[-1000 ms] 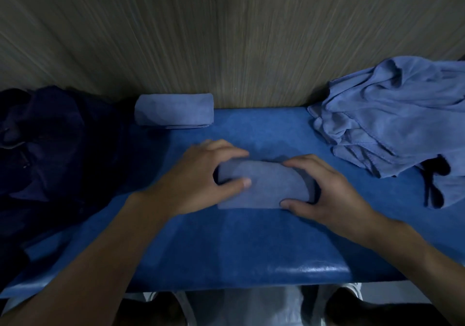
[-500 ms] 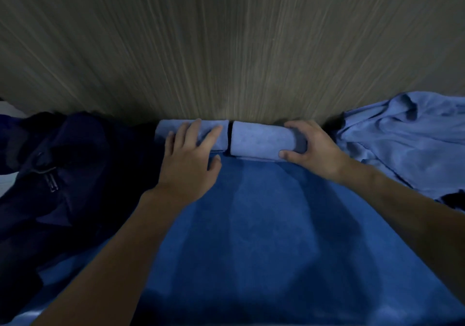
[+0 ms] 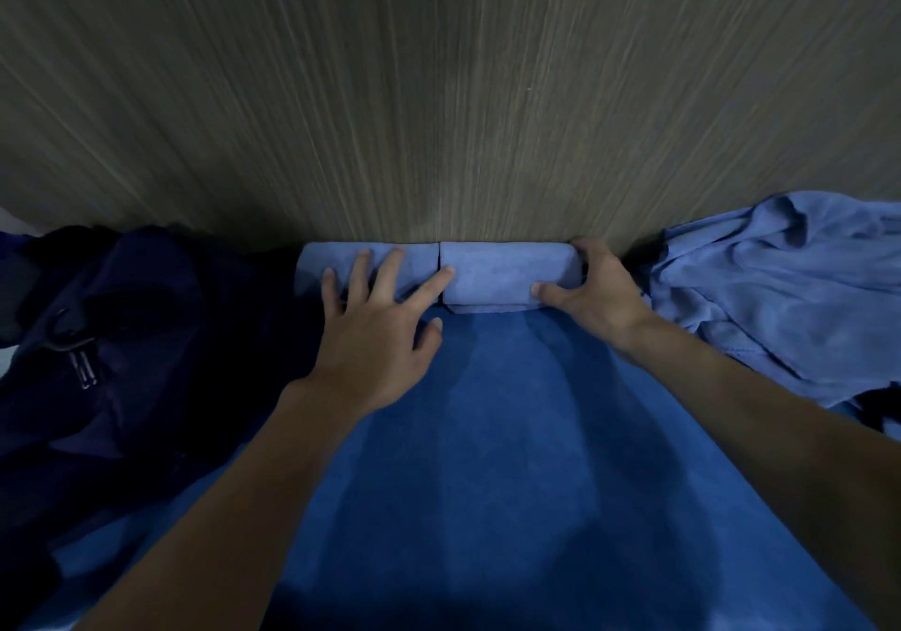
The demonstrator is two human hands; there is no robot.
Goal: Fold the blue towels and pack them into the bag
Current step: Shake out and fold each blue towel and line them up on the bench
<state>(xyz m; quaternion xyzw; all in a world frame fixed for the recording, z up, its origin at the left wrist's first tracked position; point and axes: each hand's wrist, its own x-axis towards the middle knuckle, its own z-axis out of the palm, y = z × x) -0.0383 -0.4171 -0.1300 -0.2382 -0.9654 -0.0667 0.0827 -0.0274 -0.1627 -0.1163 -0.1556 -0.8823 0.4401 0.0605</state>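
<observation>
Blue worktop (image 3: 512,435) carries two folded towels end to end against the wood-grain wall (image 3: 439,94). Left hand (image 3: 375,338) lies flat on the left folded towel (image 3: 312,265), fingers (image 3: 390,269) straight and spread. Right hand (image 3: 599,299) grips the outer end of the right folded towel (image 3: 502,269). Dark bag (image 3: 122,338) at left, unfolded towel pile (image 3: 770,289) at right.
</observation>
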